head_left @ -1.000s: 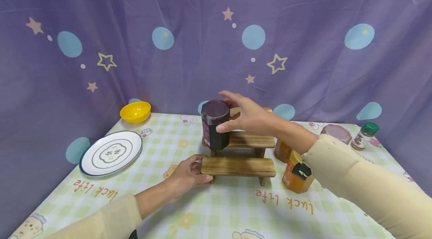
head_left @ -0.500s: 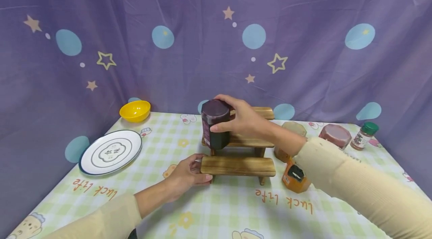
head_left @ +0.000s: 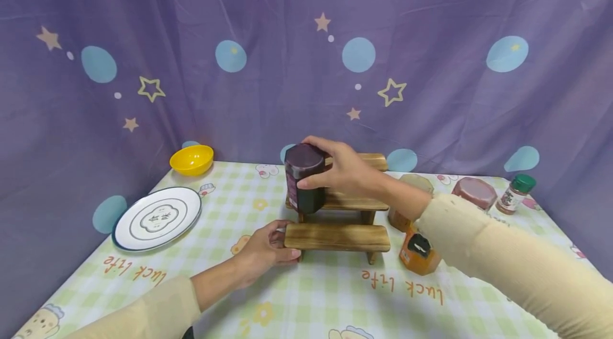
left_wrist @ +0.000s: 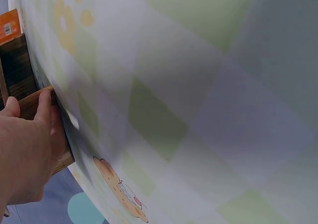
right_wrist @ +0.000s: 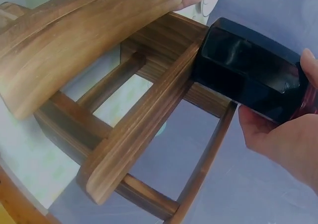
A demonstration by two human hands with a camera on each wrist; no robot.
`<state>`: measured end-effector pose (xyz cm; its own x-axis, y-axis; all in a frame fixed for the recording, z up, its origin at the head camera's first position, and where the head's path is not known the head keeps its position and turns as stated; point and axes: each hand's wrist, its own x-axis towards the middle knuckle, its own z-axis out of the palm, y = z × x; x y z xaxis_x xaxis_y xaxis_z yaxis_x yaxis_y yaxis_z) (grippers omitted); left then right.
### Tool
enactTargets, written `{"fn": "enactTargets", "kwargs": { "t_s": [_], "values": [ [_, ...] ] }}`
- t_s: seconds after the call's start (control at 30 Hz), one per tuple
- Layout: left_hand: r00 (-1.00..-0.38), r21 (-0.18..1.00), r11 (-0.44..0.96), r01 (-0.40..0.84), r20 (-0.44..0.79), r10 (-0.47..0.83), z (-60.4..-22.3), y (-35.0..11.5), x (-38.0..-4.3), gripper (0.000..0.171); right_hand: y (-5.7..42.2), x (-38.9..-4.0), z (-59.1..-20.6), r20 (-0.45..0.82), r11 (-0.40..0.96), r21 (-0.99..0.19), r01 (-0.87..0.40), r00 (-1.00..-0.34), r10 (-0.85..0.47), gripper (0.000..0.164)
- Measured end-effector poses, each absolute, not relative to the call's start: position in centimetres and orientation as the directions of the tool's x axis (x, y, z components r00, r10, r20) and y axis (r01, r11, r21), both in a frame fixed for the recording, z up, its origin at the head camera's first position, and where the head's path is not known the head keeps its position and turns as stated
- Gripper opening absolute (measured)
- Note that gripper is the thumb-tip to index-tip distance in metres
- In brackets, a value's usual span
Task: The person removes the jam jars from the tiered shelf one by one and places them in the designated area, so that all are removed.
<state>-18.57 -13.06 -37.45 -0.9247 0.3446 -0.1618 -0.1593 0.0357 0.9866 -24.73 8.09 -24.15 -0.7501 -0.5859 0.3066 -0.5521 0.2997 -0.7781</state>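
Note:
A dark hexagonal jar (head_left: 303, 165) with a purple lid stands upright at the left end of the middle step of a three-tier wooden rack (head_left: 337, 237). My right hand (head_left: 348, 171) grips the jar near its lid, thumb in front and fingers behind. From the right wrist, the jar's dark body (right_wrist: 248, 67) shows above the middle plank, with the thumb and fingers around its upper part. My left hand (head_left: 263, 254) holds the left end of the rack's lowest step, thumb at the front. The left wrist view shows these fingers (left_wrist: 44, 105) against the wood.
Right of the rack stand an orange jar (head_left: 419, 254), a jar with a pale lid (head_left: 415, 182), a jar with a pinkish lid (head_left: 475, 191) and a green-capped shaker (head_left: 515, 195). At left are a white plate (head_left: 139, 216) and a yellow bowl (head_left: 192, 160).
My right hand has moved slightly left and its fingers have come round the jar near the lid. Jar, rack and left hand have stayed in place.

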Motion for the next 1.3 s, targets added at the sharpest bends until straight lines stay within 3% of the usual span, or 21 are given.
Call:
{"fn": "enactTargets", "kwargs": {
  "t_s": [0.47,0.73,1.0,1.3],
  "values": [
    [-0.927,0.985,0.025,-0.17,-0.168,0.335,-37.4,-13.1,-18.5,0.068,9.7,-22.8,-22.6,0.324,0.325,-0.758,-0.565,-0.759,-0.565,0.067],
    [-0.923,0.984,0.052,-0.17,-0.178,0.341,-37.4,-13.1,-18.2,0.068,13.4,-20.2,-20.4,0.35,0.2,-0.836,-0.51,-0.778,-0.522,0.068],
    [-0.924,0.983,0.058,-0.174,-0.184,0.335,-37.2,-13.0,-18.4,0.068,15.6,-19.1,-19.8,0.389,0.289,-0.781,-0.553,-0.794,-0.467,0.068],
    [-0.921,0.983,0.066,-0.17,-0.182,0.344,-37.1,-13.1,-18.5,0.066,17.9,-18.0,-19.7,0.373,0.353,-0.779,-0.519,-0.835,-0.404,0.065]
  ]
}}
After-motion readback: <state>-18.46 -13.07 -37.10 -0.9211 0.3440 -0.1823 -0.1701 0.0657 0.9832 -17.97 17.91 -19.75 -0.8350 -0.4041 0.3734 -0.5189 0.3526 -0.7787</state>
